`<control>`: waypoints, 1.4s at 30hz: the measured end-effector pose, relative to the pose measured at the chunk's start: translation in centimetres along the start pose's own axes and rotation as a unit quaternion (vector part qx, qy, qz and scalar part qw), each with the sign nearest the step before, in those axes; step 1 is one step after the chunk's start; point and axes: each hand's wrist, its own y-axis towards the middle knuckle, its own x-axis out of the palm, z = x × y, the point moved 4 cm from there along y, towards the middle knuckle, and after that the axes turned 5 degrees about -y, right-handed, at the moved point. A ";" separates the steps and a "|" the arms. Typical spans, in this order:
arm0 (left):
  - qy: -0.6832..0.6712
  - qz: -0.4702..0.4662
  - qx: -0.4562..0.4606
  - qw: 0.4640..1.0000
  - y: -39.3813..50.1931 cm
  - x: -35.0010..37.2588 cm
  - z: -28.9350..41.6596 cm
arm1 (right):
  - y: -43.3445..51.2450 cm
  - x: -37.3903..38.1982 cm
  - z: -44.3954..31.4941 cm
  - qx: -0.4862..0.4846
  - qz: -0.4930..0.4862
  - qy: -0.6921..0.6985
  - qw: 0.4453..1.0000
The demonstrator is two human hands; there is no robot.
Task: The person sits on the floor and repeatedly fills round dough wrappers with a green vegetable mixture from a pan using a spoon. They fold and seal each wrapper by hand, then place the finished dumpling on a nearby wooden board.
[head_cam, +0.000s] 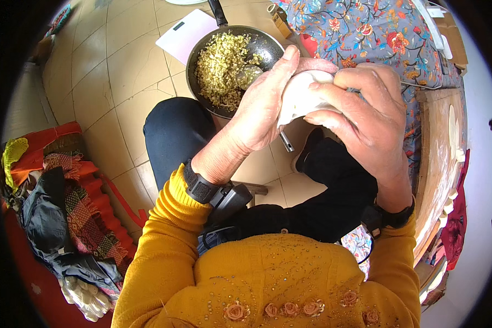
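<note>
A white dough wrapper (305,96) is held up between my two hands, folded over, its lower edge hanging loose. My left hand (262,106) cradles it from the left, with the thumb raised. On the other side, the fingers of my right hand (369,110) pinch along its edge. Whatever lies inside the fold is hidden. Just beyond my left hand, a dark frying pan (272,49) holds a chopped green and brown filling (221,65). A metal spoon (248,76) rests in the filling, and a metal handle end (287,141) shows below the dough.
A pale kitchen scale (186,35) lies on the tiled floor (127,61) behind the pan. To my right is a floured wooden board (436,135) with dough pieces (451,197) along its edge. Floral cloth (365,37) covers something ahead. Clothes (49,213) are piled at left.
</note>
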 end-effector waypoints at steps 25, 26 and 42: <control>-0.040 0.011 0.043 0.998 0.0 -0.1 0.1 | -0.6 1.0 -0.8 0.055 0.019 -0.043 0.997; -0.019 0.003 0.064 0.998 0.0 -0.1 0.2 | -0.8 1.1 -1.1 0.094 0.011 -0.032 0.995; 0.183 0.010 0.215 0.959 -0.3 -0.5 0.4 | -2.1 4.0 -1.4 0.333 -0.023 0.122 0.935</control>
